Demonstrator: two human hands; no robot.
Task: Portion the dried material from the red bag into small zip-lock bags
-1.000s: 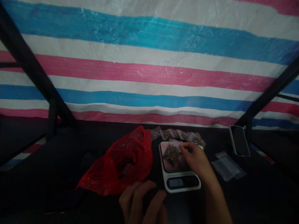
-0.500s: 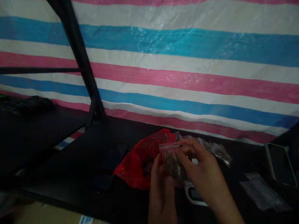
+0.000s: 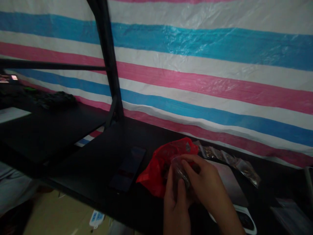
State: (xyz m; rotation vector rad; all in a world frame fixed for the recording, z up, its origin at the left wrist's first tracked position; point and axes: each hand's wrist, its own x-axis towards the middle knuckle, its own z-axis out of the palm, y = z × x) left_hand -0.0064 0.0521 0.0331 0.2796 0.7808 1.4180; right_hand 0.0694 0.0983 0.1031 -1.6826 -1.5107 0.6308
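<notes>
Between my two hands is a small clear zip bag with small dark bits in it; what they are I cannot make out. My left hand is closed around its lower part from the near side. The fingers of my right hand pinch its top edge. Just behind and left of them lies a red plastic bag, its mouth spread open, with dark contents. A flat scale with a silvery plate and a white-framed display is partly hidden under my right forearm.
Several filled zip bags lie in a row along the back. Flat clear bags are at the right. A dark phone rests left of the red bag on the black table. A black frame post rises behind, before striped sheeting.
The view has swung left, so things sit further right. The zip bag has tilted and its top is gathered between my hands; more of the scale shows.
</notes>
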